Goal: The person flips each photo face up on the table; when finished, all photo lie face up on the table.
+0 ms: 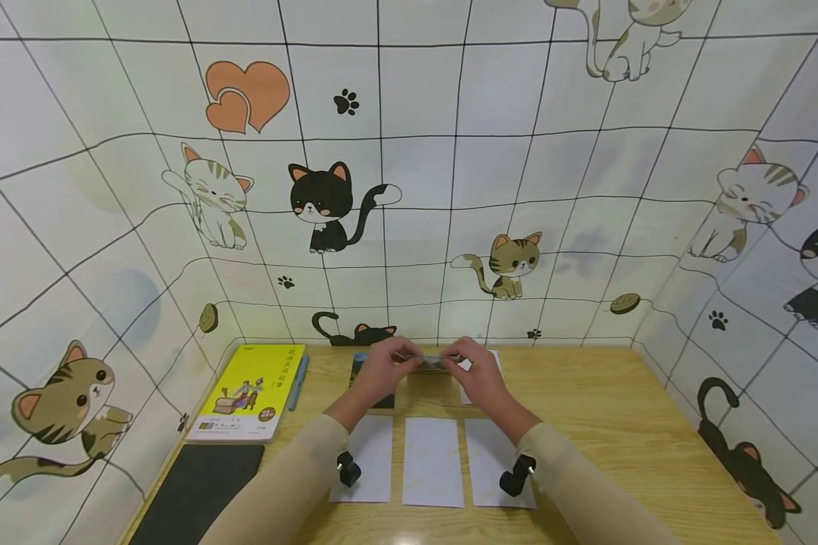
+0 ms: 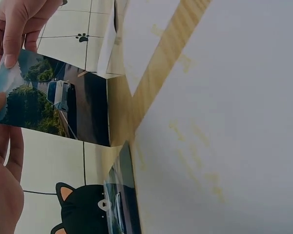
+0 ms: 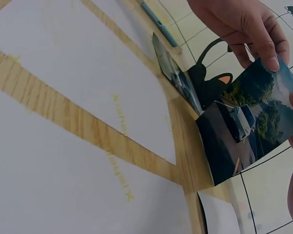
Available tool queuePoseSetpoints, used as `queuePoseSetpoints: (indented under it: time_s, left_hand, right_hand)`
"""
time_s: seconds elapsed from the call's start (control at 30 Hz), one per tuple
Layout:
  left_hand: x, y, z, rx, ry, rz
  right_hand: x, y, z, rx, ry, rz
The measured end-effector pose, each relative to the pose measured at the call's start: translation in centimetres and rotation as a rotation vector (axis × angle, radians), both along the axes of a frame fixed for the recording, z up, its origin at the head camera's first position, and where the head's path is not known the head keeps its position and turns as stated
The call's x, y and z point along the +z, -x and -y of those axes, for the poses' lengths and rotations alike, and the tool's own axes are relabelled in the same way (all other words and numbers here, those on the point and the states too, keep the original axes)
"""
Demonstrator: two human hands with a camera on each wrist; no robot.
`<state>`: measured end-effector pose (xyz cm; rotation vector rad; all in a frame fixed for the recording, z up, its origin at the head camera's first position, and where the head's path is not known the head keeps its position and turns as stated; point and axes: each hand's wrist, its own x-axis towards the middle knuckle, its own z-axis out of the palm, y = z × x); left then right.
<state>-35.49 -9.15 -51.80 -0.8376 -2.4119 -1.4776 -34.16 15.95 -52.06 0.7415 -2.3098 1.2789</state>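
A photo card [image 1: 432, 364] showing a car on a tree-lined road is held up near the back of the table. My left hand [image 1: 382, 369] pinches one side of it between thumb and fingers, and my right hand [image 1: 479, 372] pinches the other. In the left wrist view, the picture side of the held photo card [image 2: 44, 105] shows, its lower edge close to the wood. Partly behind my left hand lies a second photo card [image 1: 384, 401]. Beyond my right hand is a white card [image 1: 494, 362], partly covered.
Three white cards, left [image 1: 371, 481], middle [image 1: 432, 462] and right [image 1: 488, 435], form a front row under my forearms. At the left lie a yellow book [image 1: 245, 378], a blue pen [image 1: 298, 384] and a black pad [image 1: 204, 484]. A cat-print curtain [image 1: 416, 174] surrounds the table.
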Motion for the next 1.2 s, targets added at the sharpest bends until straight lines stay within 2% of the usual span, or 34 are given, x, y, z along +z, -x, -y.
queuePoseSetpoints:
  time_s: [0.13,0.23,0.43,0.6,0.8,0.93,1.2]
  left_hand:
    - [0.6,0.0,0.1,0.015,-0.024,0.004]
    - [0.9,0.1,0.1,0.031,-0.046,0.032]
    - [1.1,0.2,0.0,0.023,-0.141,0.106]
    - [1.2,0.4,-0.1,0.016,-0.213,0.131]
    - [1.1,0.4,-0.1,0.038,-0.231,0.149]
    - [1.1,0.4,-0.1,0.049,-0.235,0.159]
    - [1.4,-0.1,0.0,0.049,-0.242,0.183]
  right_hand:
    - [0.2,0.2,0.0,0.019,0.054,-0.029]
    - [0.3,0.3,0.1,0.028,0.094,-0.033]
    - [1.0,0.2,0.2,0.015,0.158,0.049]
    - [1.5,0.0,0.6,0.023,0.232,0.121]
    - [1.8,0.0,0.7,0.024,0.268,0.183]
    - [1.9,0.0,0.6,0.01,0.265,0.194]
    - [2.0,0.1,0.8,-0.044,0.282,0.237]
